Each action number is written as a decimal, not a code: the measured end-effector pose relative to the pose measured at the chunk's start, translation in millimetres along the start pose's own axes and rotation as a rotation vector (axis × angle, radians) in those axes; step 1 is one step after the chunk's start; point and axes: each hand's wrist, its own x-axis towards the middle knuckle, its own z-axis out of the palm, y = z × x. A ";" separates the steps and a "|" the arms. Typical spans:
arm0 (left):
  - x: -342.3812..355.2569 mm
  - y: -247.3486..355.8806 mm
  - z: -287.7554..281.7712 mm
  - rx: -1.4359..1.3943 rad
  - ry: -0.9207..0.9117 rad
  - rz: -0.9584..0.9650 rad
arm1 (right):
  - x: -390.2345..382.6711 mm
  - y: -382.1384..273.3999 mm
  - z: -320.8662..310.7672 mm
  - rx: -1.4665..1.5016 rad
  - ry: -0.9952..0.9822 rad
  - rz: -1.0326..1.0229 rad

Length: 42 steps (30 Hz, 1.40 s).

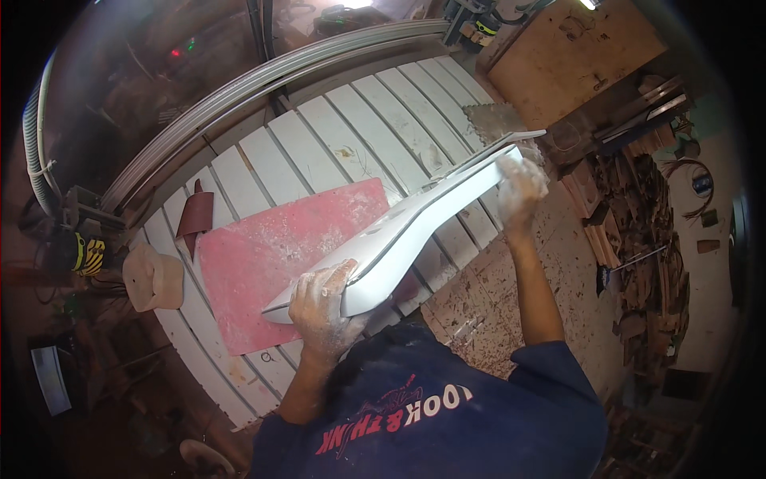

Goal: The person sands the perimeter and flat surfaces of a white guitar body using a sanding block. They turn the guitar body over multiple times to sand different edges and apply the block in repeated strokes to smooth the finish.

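1. Our dusty left hand (323, 309) is clamped on the broad left part of a long, curved white piece (435, 211).
2. Our right hand (521, 191), well apart, grips its narrow right end.
3. We hold the piece aslant over a pink board (271, 251) and a slatted table (331, 128); we cannot tell whether it touches them.
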 end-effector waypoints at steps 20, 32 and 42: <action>-1.0 -3.2 3.5 0.001 0.001 0.033 | 6.0 11.3 -2.1 0.050 0.020 0.207; -2.5 -6.8 5.3 0.025 0.015 0.038 | -6.0 -24.5 4.5 0.242 0.051 0.035; 0.1 -7.0 1.1 0.045 -0.016 0.043 | -10.3 -37.9 -2.9 0.200 -0.063 -0.018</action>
